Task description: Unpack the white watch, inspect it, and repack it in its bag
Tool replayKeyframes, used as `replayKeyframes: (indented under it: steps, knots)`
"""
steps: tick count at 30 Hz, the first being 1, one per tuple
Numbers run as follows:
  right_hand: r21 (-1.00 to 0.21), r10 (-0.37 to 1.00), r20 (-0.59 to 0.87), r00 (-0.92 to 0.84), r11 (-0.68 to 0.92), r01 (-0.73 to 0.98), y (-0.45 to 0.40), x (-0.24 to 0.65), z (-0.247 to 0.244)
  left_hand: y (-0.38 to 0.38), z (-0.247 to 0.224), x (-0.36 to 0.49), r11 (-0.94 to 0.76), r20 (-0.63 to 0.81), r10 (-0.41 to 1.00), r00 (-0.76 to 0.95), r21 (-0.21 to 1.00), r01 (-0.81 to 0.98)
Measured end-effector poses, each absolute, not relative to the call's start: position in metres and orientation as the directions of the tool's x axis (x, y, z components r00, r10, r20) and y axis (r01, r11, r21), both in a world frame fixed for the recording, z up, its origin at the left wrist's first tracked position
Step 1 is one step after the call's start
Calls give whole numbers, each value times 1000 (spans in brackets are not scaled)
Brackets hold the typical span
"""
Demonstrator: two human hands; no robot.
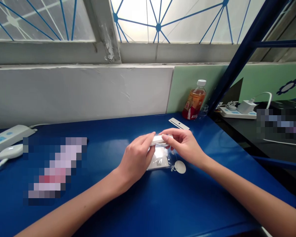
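Between my two hands is a small white box-like piece (157,140), held just above the blue table. My left hand (138,151) pinches its left end between thumb and fingers. From the other side, my right hand (184,143) has its thumb and fingers closed on the right end. What exactly the piece is I cannot make out. Below it lies a clear plastic bag (159,159) with a white card-like item inside, partly covered by my hands. Beside the bag rests a round white tag (180,167) with a small tie.
Behind my right hand lies a flat white strip (179,124). A drink bottle (194,100) stands at the back right by a blue metal post (244,56). On the left are a power strip (11,138), a white plugged-in device (11,152) and a blurred-out object (56,168).
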State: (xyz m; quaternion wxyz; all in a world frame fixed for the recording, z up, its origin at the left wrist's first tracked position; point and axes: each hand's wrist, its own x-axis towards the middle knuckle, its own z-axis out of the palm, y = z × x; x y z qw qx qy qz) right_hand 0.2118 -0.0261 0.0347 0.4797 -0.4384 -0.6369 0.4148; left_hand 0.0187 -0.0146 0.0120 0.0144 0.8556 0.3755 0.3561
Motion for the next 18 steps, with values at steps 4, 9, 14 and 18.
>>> replayKeyframes:
  steps: [4,9,14,18]
  knots:
    - [-936,952,278,-127,298,188,-29,217,34,-15,13,20,-798,622,558,549,223,559]
    - [-889,941,324,-98,339,309,-19,231,28,-16,14,17,-737,451,665,596,262,623]
    - [-859,940,318,-122,340,382,-14,239,22,-21,14,10,-699,226,713,664,307,646]
    - [-839,932,311,-184,361,408,-15,239,22,-25,9,3,-727,239,679,694,347,592]
